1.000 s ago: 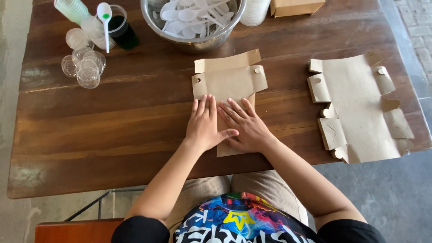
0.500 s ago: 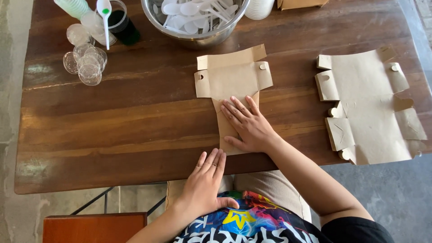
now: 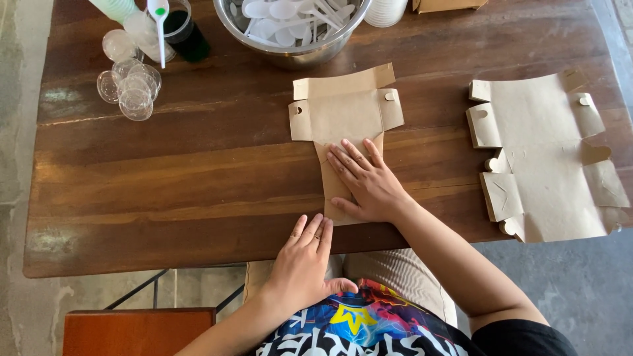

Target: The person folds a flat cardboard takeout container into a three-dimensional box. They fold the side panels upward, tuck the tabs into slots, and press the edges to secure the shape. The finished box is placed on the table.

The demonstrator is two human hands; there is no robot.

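A flat brown paper box blank, partly folded, lies in the middle of the wooden table. My right hand presses flat on its narrow lower part, fingers spread and pointing away from me. My left hand is off the paper, at the table's near edge above my lap, fingers together and holding nothing.
A second unfolded brown box blank lies at the right. At the back stand a metal bowl of white plastic spoons, small clear plastic cups and a dark cup with a spoon. An orange stool is lower left.
My left hand has lifted off the paper and drawn back toward me to the table's near edge. My right hand stays pressed on the blank.
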